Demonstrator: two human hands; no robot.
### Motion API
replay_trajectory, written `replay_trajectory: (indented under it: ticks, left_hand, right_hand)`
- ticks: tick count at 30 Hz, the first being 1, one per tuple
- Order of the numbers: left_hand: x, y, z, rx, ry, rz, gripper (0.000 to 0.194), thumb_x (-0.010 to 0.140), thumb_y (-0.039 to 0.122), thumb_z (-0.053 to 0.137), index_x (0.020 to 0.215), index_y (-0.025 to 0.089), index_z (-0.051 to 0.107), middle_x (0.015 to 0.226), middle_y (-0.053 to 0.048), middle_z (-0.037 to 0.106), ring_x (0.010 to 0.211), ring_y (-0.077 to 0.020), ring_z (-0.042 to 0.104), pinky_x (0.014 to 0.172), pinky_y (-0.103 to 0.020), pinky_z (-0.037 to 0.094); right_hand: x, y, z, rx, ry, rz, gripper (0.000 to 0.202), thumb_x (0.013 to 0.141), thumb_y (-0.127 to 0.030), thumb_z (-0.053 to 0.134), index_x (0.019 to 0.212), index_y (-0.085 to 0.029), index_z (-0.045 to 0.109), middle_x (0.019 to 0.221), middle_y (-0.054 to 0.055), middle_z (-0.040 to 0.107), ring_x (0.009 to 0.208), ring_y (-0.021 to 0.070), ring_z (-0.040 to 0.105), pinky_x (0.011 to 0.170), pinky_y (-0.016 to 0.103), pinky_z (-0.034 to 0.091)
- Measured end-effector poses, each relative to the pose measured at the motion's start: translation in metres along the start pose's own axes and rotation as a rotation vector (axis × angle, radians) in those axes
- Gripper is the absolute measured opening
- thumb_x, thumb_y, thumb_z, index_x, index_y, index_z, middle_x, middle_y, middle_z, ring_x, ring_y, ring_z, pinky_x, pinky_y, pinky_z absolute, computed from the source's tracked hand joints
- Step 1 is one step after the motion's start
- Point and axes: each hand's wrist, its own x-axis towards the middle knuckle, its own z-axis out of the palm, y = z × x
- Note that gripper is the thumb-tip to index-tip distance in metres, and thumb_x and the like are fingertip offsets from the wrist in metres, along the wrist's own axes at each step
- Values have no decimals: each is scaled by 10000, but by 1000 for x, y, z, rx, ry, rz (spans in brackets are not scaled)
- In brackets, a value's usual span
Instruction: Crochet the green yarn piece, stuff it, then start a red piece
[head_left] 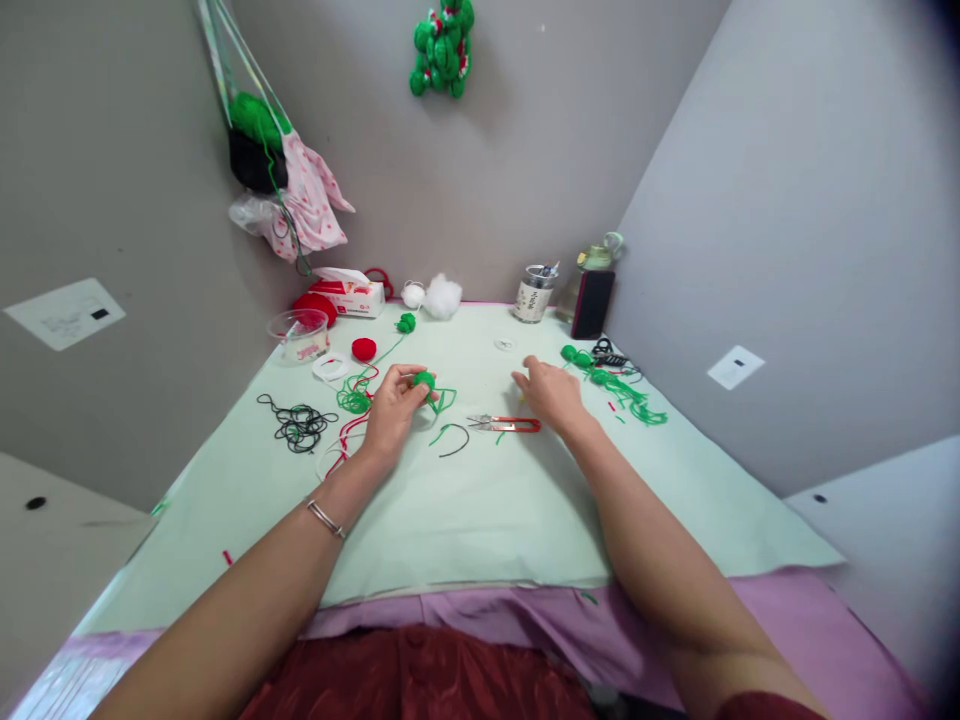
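Observation:
My left hand (397,405) is closed on a small green crocheted piece (424,381), pinched between thumb and fingers, with loose green yarn tails hanging beside it. My right hand (553,392) is held over the table to the right, its fingers apart and nothing visible in them. Just below its fingers is a tiny yellow thing (523,398), too small to make out. Red-handled thread snips (506,424) lie between the hands, nearer the right one. A short dark strand (459,440) curves on the cloth in front of the left hand.
Left of me lie tangled black cord (296,424), a red yarn ball (364,349) and a clear tub (304,340). A tissue box (351,297) and white stuffing (442,297) stand behind. At the right are green crocheted pieces (611,380), a phone (593,305) and a pen holder (533,294).

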Motion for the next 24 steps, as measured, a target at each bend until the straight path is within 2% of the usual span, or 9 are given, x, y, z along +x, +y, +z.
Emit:
replay_trajectory:
  ticks: [3,7,10,12,14,17,19,21,24]
  left_hand:
    - [-3,0,1,32,-30,43,290,792,334,732,1013,212,589,1047,-52,737,760,-135,680,809,-320,535]
    - [-4,0,3,69,-55,88,268,806,325,717,1021,207,609,1050,-61,739,761,-134,659,798,-309,531]
    - [-4,-1,3,81,-44,106,269,808,320,703,1037,202,626,1028,-63,731,831,-151,661,793,-299,538]
    - [-3,-1,3,89,-34,113,275,805,318,698,1045,198,637,1012,-62,726,884,-166,661,786,-292,542]
    - [-2,-2,2,105,-25,115,277,802,309,699,1049,192,653,997,-56,719,877,-164,657,773,-282,539]
    - [-2,-2,1,140,-12,117,263,805,287,704,1045,186,674,946,-31,703,777,-138,635,739,-266,521]
    - [-3,-2,0,158,-10,118,250,814,285,701,1042,185,679,909,-19,693,737,-133,627,727,-266,514]
    - [-4,-2,1,167,-15,122,242,823,293,699,1040,186,679,899,-17,694,755,-144,641,734,-272,512]
    - [-5,-2,1,181,-14,134,248,822,296,708,1045,188,683,892,-20,699,782,-155,647,737,-269,497]
  right_hand:
    - [10,25,2,-41,-29,74,351,972,-357,638,1283,-196,611,1308,102,627,1115,238,654,927,440,577]
    - [18,29,14,-2,-108,96,351,980,-357,625,1287,-187,609,1314,107,626,1110,238,654,932,450,575]
    - [20,17,20,96,-171,57,342,970,-356,638,1253,-165,622,1261,104,647,1071,233,663,909,446,579]
    - [15,5,19,200,-192,-11,226,948,-296,637,1104,-137,673,1081,85,693,954,208,664,859,390,564]
    - [6,-9,14,331,-203,-99,142,910,-221,572,955,-136,676,871,42,677,810,171,625,778,320,526]
    - [-17,-34,4,530,-278,-229,207,890,-215,450,964,-162,636,785,1,621,672,130,566,648,261,479]
    - [-32,-49,-1,622,-354,-293,257,901,-235,415,1027,-175,630,827,2,619,602,106,508,573,239,445]
    - [-43,-60,-1,759,-466,-340,301,934,-293,435,1139,-191,631,798,-18,562,567,93,429,523,222,395]
    - [-50,-66,3,856,-539,-323,344,950,-438,518,1134,-188,667,647,-62,416,531,92,348,482,212,328]
